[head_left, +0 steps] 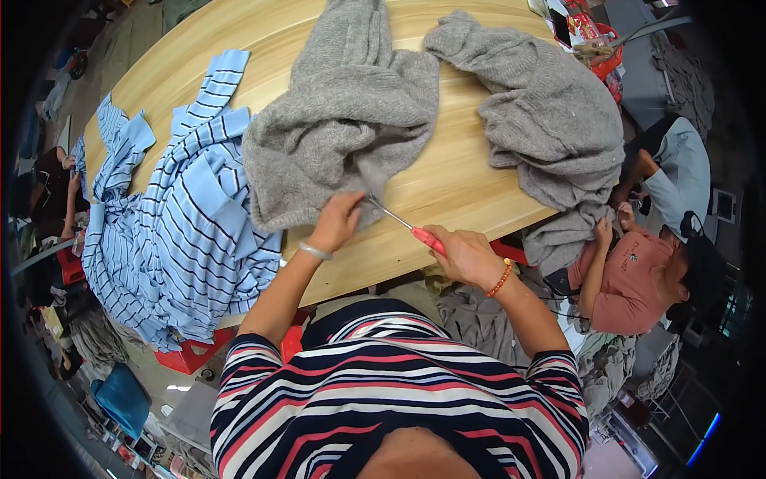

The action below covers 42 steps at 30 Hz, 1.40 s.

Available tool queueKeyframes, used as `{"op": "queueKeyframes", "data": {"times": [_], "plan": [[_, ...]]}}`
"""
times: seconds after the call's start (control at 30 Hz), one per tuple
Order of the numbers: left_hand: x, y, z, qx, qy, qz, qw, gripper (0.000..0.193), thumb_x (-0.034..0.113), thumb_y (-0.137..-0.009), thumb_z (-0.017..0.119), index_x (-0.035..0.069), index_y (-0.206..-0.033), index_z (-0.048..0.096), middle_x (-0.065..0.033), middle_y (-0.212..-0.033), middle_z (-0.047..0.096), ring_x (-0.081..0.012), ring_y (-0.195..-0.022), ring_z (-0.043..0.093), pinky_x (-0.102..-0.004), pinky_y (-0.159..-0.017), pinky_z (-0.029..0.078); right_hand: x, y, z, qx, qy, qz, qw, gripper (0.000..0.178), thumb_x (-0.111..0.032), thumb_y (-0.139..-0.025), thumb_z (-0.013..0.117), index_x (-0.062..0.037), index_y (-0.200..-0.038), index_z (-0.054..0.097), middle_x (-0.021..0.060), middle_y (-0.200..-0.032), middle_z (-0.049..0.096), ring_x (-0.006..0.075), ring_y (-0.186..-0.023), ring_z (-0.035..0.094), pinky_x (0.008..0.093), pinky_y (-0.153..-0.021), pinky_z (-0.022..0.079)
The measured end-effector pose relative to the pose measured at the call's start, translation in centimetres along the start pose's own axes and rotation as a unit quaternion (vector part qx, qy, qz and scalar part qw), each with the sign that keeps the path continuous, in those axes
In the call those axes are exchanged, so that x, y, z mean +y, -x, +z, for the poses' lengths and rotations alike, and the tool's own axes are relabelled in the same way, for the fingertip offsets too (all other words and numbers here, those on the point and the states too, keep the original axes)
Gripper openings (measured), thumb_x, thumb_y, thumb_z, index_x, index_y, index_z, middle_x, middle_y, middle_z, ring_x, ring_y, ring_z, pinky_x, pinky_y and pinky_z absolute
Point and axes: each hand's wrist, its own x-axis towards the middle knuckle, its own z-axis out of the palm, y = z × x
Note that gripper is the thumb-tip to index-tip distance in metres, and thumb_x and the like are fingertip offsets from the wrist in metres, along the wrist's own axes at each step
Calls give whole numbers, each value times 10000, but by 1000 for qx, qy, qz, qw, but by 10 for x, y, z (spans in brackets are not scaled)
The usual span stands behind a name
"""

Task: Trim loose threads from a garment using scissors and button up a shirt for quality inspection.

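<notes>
A grey knitted sweater (343,120) lies bunched on the wooden table in front of me. At its near edge my left hand (338,219) is closed, its fingers pinching the knit beside the tip of a thin tool. My right hand (467,257) is wrapped round the red handle of that tool (392,215), which has a slim metal shaft slanting up and left to the left fingertips. Its very tip is too small and hidden to make out. Part of the sweater near the left fingers looks blurred.
Blue striped garments (191,207) are heaped at the table's left edge. A second pile of grey knitwear (550,112) sits on the right, hanging over the edge of the table (447,191). On the right a person in a pink shirt (634,279) handles grey knitwear. Red stools (191,355) stand below.
</notes>
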Motion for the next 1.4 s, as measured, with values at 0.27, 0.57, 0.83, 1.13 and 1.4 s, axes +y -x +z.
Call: {"op": "queueKeyframes", "data": {"times": [0.27, 0.57, 0.83, 1.13, 1.4], "plan": [[-7, 16, -11, -9, -274, 93, 957, 614, 257, -783, 667, 170, -1361, 477, -139, -1524, 298, -382, -1419, 212, -595, -1118, 155, -9, 2, 11, -15, -10, -50, 999, 280, -181, -848, 561, -70, -1105, 553, 199, -784, 663, 376, -766, 655, 486, -678, 494], [-22, 22, 29, 81, -91, 72, 990, 614, 147, -844, 581, 134, -1429, 396, -131, -1495, 348, -360, -1414, 255, -561, -1116, 165, -11, 18, 48, -47, 13, -10, 999, 372, -347, -859, 583, -147, -1172, 602, 197, -877, 675, 390, -811, 651, 500, -738, 506], [-35, 19, 33, 111, -99, 160, 976, 471, 173, -823, 625, 97, -1276, 517, -123, -1369, 479, -324, -1284, 420, -506, -1045, 302, -15, 22, 44, 59, -2, 10, 998, 299, -248, -868, 563, -141, -1148, 554, 191, -822, 665, 383, -778, 656, 511, -709, 499], [13, -71, 11, -55, -301, 180, 935, 559, 247, -886, 558, 138, -1414, 410, -118, -1529, 289, -331, -1410, 244, -541, -1092, 241, -10, 27, 22, 156, -29, 78, 984, 310, -200, -857, 580, -80, -1142, 557, 192, -788, 659, 379, -772, 649, 491, -691, 483], [8, -54, 28, -106, -276, 145, 944, 601, 263, -916, 488, 133, -1477, 318, -90, -1563, 232, -358, -1436, 180, -603, -1108, 180, 2, 27, 34, 106, -97, 139, 980, 246, -169, -782, 561, -19, -962, 635, 221, -856, 670, 381, -876, 653, 461, -758, 501]]}}
